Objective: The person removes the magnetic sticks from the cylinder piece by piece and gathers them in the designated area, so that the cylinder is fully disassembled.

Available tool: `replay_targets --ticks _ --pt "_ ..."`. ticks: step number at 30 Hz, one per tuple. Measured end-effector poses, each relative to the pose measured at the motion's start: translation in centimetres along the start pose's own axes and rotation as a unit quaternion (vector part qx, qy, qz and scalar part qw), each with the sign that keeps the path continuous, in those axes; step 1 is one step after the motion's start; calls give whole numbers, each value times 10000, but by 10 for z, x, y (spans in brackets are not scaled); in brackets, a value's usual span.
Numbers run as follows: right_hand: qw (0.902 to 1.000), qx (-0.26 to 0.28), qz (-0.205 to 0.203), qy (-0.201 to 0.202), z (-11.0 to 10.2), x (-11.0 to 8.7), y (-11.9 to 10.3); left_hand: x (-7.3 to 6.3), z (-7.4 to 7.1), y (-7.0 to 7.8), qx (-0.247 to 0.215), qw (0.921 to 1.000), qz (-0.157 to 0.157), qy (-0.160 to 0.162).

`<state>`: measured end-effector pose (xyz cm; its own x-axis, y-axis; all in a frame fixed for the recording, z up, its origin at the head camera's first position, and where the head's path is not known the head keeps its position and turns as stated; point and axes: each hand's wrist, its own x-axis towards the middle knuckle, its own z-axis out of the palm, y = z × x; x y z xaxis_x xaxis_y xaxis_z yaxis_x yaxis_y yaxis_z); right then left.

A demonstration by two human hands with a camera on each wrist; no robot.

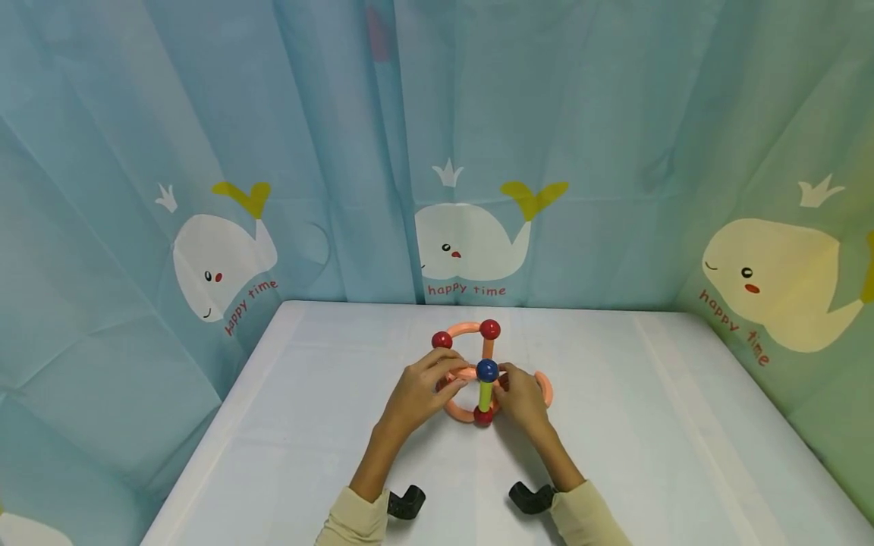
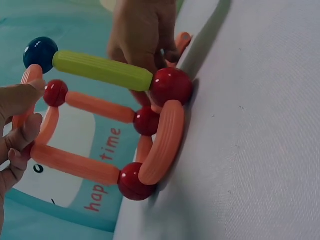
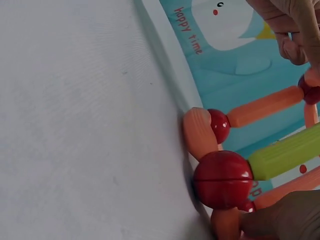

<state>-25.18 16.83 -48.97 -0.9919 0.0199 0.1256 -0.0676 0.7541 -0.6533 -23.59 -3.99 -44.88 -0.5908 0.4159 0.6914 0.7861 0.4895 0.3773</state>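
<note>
Ball-and-stick frame (image 2: pixel 100 107) stands on the white counter (image 1: pixel 307 425), near the middle of its back edge. Left hand (image 1: pixel 425 387) pinches a curved top stick (image 2: pixel 33 73) between thumb and fingers, by the blue ball (image 1: pixel 487 370). Right hand (image 1: pixel 522 394) is low at the frame's right side, fingertips near the base; cannot tell whether it grips or only touches. An orange side piece (image 1: pixel 544 388) juts out past that hand, toward the counter's right edge; its inner end is hidden.

Risks, as judged: joints look like plain end-to-ball contact, so a sideways pull by the left hand could pop the top stick off the blue ball. Lime post (image 1: pixel 485 396) would likely tip if the right hand's knuckles bump it. Round red foot ball (image 1: pixel 482 416) might roll if pressed unevenly, skewing the base.
</note>
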Motion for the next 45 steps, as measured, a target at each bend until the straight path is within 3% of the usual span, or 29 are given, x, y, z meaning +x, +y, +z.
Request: replay_targets --ticks 5,13,14,17,22,25,29,33,37,45 --pt "9989 254 -180 349 5 1 4 -1 2 0 294 9993 226 36" --pt "9986 238 -261 394 -8 0 -4 -1 3 -2 319 9985 410 180" --pt "9978 269 -375 480 -12 0 -7 -3 9 -8 331 9979 499 227" --pt "9914 560 -842 831 -26 -1 -16 -2 9 -9 301 9977 545 282" --pt "9740 1212 -1568 1101 -41 -3 -25 1 2 0 261 9987 407 186" --pt "9656 1544 -1934 799 -46 -4 -24 1 2 1 359 9984 403 174" --pt "9488 2028 -2422 -5 -49 -6 -21 0 3 1 520 9970 519 259" --pt "9325 2461 -2579 -584 -49 -6 -18 0 5 0 683 9954 609 293" --pt "9266 2638 -2582 -715 -48 -6 -17 0 5 0 662 9959 557 268" --pt "9251 2642 -2647 -657 -47 -5 -18 0 5 -1 685 9959 523 259"
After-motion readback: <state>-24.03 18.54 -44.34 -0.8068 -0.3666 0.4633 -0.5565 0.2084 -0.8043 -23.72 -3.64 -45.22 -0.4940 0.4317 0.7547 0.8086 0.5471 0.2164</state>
